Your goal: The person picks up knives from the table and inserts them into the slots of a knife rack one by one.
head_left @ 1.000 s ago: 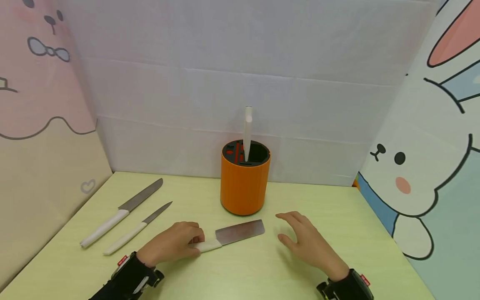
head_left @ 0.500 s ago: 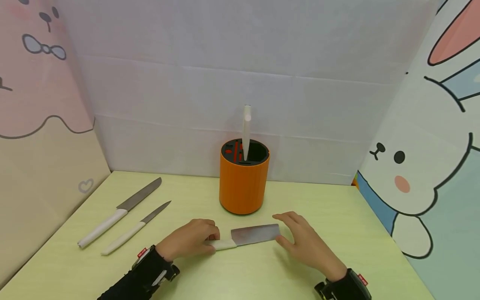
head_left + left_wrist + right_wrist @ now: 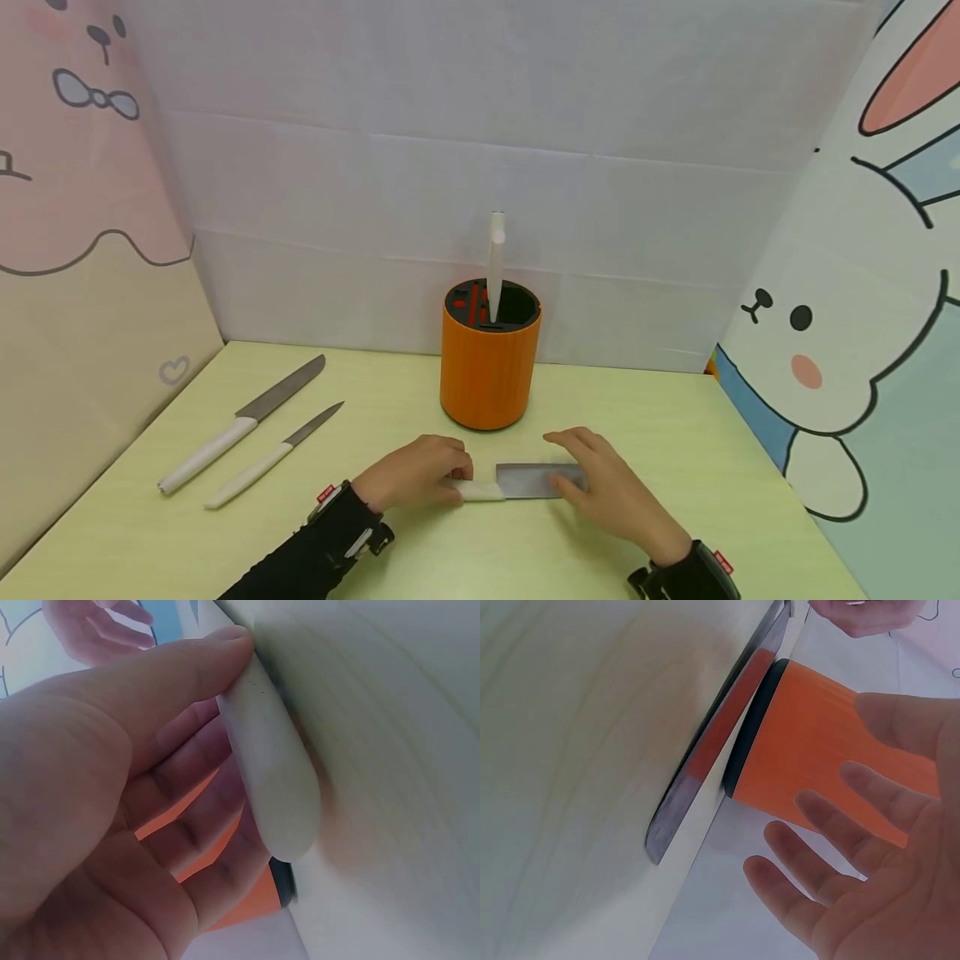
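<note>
A cleaver (image 3: 525, 481) with a white handle and broad grey blade lies level near the table's front, its blade pointing right. My left hand (image 3: 420, 475) pinches the end of its handle (image 3: 274, 772) between thumb and fingers, as the left wrist view shows close up. Over the blade's right end hovers my right hand (image 3: 611, 492), fingers spread and partly hiding the tip in the head view. In the right wrist view the blade (image 3: 712, 742) is apart from the right hand's fingers (image 3: 780, 892), which hold nothing.
Behind the hands stands an orange knife block (image 3: 487, 375) with a black slotted top and one white-handled utensil (image 3: 496, 258) upright in it. Two white-handled knives, a large knife (image 3: 243, 423) and a smaller knife (image 3: 273, 457), lie at the left. A white wall (image 3: 480, 167) closes the back.
My left hand has slid the cleaver to the right and turned it nearly level, bringing its blade under my right hand. The right hand has hardly moved.
</note>
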### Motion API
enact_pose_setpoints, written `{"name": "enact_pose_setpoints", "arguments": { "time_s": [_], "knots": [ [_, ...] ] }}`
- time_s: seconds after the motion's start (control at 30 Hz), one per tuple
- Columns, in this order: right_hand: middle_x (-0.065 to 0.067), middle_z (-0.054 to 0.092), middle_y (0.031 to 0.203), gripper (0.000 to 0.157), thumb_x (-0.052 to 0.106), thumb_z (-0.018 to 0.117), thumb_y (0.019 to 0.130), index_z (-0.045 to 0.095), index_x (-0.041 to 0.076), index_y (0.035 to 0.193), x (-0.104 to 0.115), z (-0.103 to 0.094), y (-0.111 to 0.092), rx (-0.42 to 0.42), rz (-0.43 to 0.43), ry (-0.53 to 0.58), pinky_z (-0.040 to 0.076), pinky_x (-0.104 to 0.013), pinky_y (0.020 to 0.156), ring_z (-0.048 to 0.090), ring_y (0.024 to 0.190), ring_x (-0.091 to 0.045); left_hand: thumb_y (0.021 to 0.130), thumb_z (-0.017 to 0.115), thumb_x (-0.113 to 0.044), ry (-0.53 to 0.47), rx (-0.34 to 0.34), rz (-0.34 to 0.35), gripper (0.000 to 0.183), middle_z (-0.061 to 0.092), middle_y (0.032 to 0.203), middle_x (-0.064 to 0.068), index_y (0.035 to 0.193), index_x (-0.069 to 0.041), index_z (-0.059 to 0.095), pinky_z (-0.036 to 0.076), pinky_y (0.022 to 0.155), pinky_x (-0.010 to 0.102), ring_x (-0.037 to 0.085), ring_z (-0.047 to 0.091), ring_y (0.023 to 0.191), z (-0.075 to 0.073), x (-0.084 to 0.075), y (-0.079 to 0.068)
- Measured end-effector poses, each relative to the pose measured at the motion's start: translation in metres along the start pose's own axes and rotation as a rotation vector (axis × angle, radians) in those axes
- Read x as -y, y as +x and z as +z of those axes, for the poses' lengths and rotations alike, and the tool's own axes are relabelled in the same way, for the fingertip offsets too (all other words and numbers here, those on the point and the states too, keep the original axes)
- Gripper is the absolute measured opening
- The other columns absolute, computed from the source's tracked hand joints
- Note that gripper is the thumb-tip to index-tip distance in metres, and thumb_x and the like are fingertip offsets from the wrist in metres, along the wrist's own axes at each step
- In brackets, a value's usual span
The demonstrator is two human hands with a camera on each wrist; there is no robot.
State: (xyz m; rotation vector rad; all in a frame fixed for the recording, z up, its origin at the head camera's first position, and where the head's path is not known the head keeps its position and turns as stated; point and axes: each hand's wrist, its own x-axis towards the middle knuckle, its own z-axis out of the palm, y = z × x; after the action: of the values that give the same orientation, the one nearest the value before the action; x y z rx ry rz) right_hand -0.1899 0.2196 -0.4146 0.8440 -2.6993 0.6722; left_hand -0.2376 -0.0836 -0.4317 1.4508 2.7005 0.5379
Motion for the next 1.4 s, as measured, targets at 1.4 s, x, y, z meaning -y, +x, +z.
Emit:
{"name": "enact_pose_setpoints", "arguments": {
  "time_s": [1.4],
  "knots": [
    [0.005,0.05,0.124,0.052,0.023,0.072,0.087,0.049,0.023,0.134,-0.001,0.001,-0.001,0.007,-0.009,0.008,0.048,-0.04,0.089,0.046,0.113,-0.011,0.083,0.073,-0.04,-0.04,-0.07,-0.146,0.044,0.059,0.114,-0.01,0.121,-0.021,0.063,0.047,0.089,0.033,0.01,0.053,0.103,-0.002,-0.002,-0.002]
  ]
}}
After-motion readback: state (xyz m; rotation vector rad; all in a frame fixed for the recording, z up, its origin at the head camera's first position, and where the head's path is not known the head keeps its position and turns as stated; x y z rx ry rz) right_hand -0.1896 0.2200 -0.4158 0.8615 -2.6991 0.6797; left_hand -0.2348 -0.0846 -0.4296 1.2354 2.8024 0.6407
